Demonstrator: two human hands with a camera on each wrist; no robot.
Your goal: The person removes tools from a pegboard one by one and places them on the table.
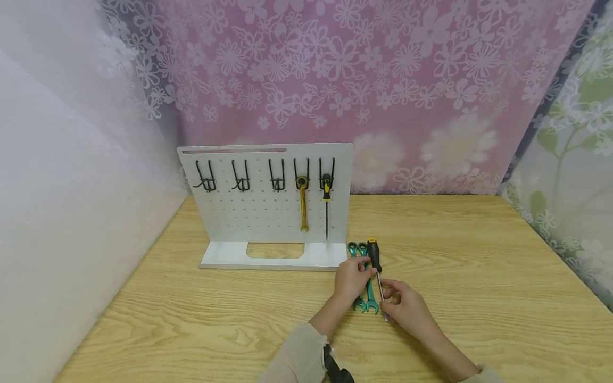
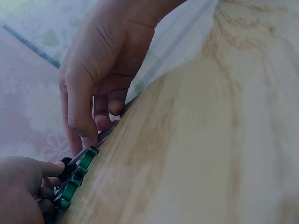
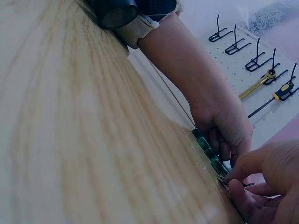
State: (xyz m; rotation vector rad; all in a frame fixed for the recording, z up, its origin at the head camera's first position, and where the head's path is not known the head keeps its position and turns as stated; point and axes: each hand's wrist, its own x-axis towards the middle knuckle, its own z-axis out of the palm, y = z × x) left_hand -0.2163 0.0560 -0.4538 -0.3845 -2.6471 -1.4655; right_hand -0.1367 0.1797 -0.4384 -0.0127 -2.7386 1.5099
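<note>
A screwdriver with a black and yellow handle (image 1: 374,256) lies on the table beside two green wrenches (image 1: 370,298). My left hand (image 1: 351,279) reaches over the wrenches, its fingertips pinching the screwdriver near the lower end of its handle. My right hand (image 1: 406,308) pinches the screwdriver's shaft close to its tip. In the left wrist view the right hand (image 2: 103,65) is above the shaft, while the left hand (image 2: 21,189) is by the handle and the green wrenches (image 2: 72,186). In the right wrist view both hands meet near the green wrenches (image 3: 210,151).
A white pegboard (image 1: 254,213) stands left of the hands with several black double hooks. A yellow wrench (image 1: 303,207) and a black and yellow screwdriver (image 1: 326,189) hang from its two rightmost hooks. Flowered curtains (image 1: 335,80) stand behind the wooden table (image 1: 191,319).
</note>
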